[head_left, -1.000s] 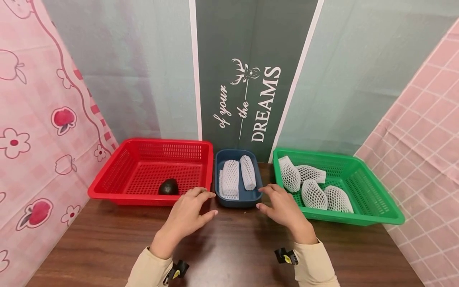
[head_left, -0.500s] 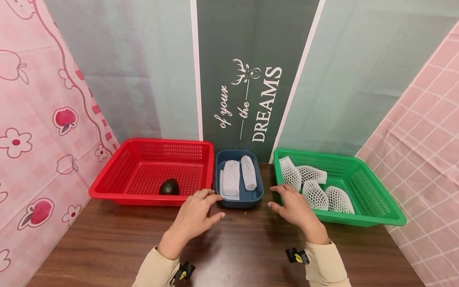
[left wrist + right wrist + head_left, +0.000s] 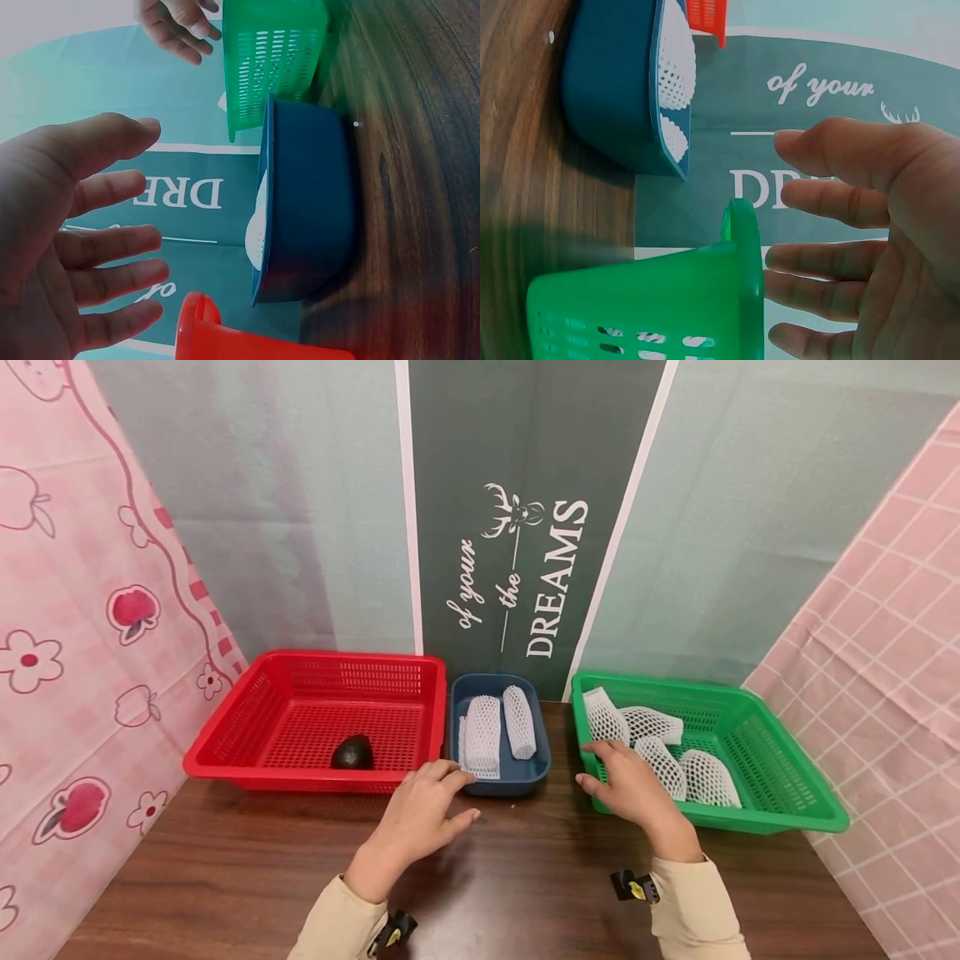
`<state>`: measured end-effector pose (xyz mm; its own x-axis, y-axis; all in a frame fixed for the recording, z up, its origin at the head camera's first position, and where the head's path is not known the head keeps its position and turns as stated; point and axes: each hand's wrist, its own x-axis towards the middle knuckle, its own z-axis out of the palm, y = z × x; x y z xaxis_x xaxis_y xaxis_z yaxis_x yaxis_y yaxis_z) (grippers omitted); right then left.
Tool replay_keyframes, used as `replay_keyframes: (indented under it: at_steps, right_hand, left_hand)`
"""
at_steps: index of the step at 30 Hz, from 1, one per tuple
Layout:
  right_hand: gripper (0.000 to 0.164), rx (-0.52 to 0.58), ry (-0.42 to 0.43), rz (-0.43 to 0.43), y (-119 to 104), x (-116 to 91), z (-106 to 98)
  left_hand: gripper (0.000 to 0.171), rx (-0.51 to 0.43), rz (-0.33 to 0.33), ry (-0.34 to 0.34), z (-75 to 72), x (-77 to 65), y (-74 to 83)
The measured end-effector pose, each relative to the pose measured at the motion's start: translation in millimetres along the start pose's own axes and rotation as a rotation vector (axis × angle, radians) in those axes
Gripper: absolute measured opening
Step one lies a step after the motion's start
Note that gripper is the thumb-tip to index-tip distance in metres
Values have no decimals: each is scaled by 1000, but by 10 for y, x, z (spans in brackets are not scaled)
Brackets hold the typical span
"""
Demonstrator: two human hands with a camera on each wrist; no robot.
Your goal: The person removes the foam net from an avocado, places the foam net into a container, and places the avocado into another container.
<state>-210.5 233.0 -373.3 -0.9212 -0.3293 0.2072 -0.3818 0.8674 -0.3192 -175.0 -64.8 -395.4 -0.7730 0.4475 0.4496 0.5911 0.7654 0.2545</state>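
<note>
My left hand (image 3: 422, 810) hovers in front of the gap between the red basket (image 3: 315, 771) and the blue bin (image 3: 501, 787), fingers loosely extended and holding nothing. My right hand (image 3: 632, 783) is over the near left corner of the green basket (image 3: 757, 818), its fingers relaxed and holding nothing. White foam net sleeves (image 3: 483, 735) lie in the blue bin, with a rolled one (image 3: 519, 722) at the right. A dark avocado (image 3: 352, 752) sits in the red basket. Several net-wrapped pieces (image 3: 710, 778) rest in the green basket; my right hand partly covers some in the head view.
All three containers stand in a row on the brown wooden table (image 3: 517, 893), against a printed curtain (image 3: 510, 510). Pink cloths hang at the left (image 3: 82, 693) and right (image 3: 885, 677). A tiny white speck (image 3: 513, 806) lies before the blue bin.
My right hand has moved right, from beside the blue bin to over the green basket's corner. My left hand has shifted slightly to the right. The containers and their contents have not moved.
</note>
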Motion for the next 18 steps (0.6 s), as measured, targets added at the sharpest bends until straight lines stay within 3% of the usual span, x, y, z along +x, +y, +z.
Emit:
replay_keyframes:
  at_steps: [8,18]
  right_hand:
    - [38,-2,-5,-21,73,34,-80]
    - [40,-16,-78,29,173,132,-205]
  left_hand:
    - [41,9,0,-20,38,21,13]
    - [43,34,20,-52,110,62,32]
